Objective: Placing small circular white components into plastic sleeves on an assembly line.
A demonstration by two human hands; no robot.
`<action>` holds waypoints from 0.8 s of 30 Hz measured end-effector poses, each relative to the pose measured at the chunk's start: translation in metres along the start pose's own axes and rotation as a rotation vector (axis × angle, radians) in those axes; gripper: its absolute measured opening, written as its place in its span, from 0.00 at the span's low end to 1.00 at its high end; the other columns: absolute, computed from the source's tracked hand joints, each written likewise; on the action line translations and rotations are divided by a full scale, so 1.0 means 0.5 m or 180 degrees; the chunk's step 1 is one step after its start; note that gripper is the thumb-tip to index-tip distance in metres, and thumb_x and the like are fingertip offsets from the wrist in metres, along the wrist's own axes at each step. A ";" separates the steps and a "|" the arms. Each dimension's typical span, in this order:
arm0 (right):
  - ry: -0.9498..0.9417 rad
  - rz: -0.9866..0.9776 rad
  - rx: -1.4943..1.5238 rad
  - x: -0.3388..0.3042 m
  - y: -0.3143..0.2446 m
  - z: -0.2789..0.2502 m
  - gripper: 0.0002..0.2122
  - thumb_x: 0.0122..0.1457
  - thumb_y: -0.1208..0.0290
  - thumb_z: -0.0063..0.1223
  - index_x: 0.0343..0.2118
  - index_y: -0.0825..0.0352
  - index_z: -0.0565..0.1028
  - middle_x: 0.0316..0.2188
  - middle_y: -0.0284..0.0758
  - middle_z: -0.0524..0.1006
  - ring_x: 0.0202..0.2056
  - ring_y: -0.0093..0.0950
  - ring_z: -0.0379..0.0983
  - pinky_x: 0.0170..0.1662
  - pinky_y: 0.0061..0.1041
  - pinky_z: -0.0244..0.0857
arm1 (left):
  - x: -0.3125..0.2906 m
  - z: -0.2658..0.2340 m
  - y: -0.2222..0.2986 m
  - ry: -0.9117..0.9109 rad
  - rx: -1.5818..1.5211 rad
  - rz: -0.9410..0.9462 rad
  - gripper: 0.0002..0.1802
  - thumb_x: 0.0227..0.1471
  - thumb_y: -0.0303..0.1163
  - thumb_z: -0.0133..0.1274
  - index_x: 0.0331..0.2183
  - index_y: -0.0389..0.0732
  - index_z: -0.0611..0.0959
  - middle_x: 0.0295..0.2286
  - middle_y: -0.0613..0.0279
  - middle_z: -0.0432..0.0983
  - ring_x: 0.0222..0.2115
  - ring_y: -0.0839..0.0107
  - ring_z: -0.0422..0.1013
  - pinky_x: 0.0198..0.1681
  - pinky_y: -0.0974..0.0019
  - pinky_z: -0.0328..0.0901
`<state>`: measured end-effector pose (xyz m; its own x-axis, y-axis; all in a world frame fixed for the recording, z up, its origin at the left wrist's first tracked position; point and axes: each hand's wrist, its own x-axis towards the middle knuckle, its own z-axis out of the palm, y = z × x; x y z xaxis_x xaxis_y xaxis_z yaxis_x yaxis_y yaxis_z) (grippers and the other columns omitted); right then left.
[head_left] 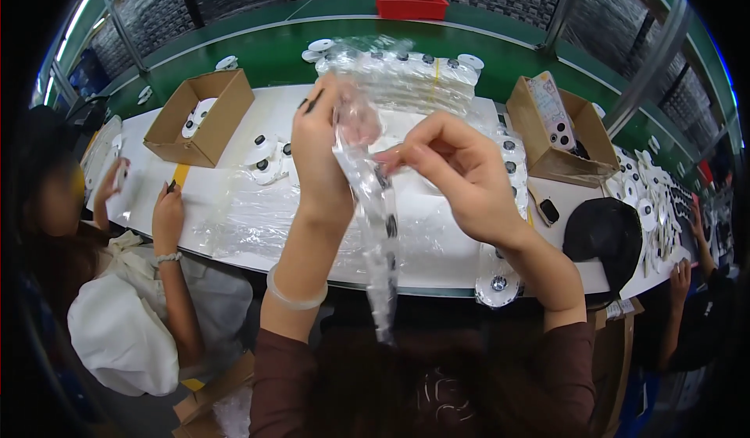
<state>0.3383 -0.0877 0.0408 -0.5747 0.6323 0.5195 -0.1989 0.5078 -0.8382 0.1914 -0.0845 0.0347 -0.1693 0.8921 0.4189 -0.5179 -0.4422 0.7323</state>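
Note:
A long clear plastic sleeve (383, 243) with white and dark round parts inside hangs upright in front of me, its lower end past the table edge. My left hand (328, 141) is closed around its upper end, where loose film bunches over the palm. Something thin and black lies across a left finger. With thumb and forefinger pinched, my right hand (465, 176) touches the sleeve's right side near the top; its other fingers curl. Behind the hands sits a stack of similar filled clear sleeves (430, 82). To the left, white discs with black centres (263, 164) lie by flat plastic film (250, 211).
A cardboard box (199, 117) stands left, another (578, 157) right with a phone leaning in it. A smartwatch (547, 210) and black cap (603, 239) lie on the right. Behind is a green conveyor (273, 51) with a red bin (410, 5). Co-workers' hands flank me.

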 end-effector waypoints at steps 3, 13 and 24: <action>0.0101 0.0402 0.0192 -0.006 -0.034 0.009 0.02 0.51 0.79 0.39 0.27 0.72 0.64 0.24 0.34 0.66 0.27 0.22 0.67 0.35 0.20 0.62 | 0.021 -0.012 -0.007 0.0419 -0.0029 0.0069 0.09 0.48 0.27 0.36 0.19 0.39 0.66 0.14 0.69 0.58 0.13 0.84 0.54 0.16 0.80 0.50; -0.0363 0.0648 -0.0534 -0.039 0.024 0.017 0.08 0.45 0.77 0.47 0.29 0.69 0.65 0.28 0.33 0.68 0.30 0.18 0.64 0.28 0.14 0.61 | 0.022 0.015 0.014 0.0613 -0.0128 0.0019 0.08 0.45 0.29 0.39 0.18 0.40 0.66 0.10 0.70 0.55 0.09 0.82 0.52 0.11 0.78 0.48; 0.1280 -0.0184 -0.1221 0.028 0.018 -0.008 0.02 0.49 0.78 0.41 0.23 0.69 0.63 0.16 0.29 0.66 0.18 0.14 0.63 0.19 0.10 0.55 | -0.068 0.021 -0.038 -0.0391 -0.0222 -0.0993 0.23 0.43 0.42 0.46 0.38 0.37 0.66 0.34 0.59 0.66 0.37 0.73 0.62 0.38 0.69 0.58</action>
<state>0.3318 -0.0719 0.0414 -0.2084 0.7324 0.6482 0.1252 0.6773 -0.7250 0.2160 -0.1074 0.0122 0.1063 0.9636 0.2452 -0.5857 -0.1386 0.7986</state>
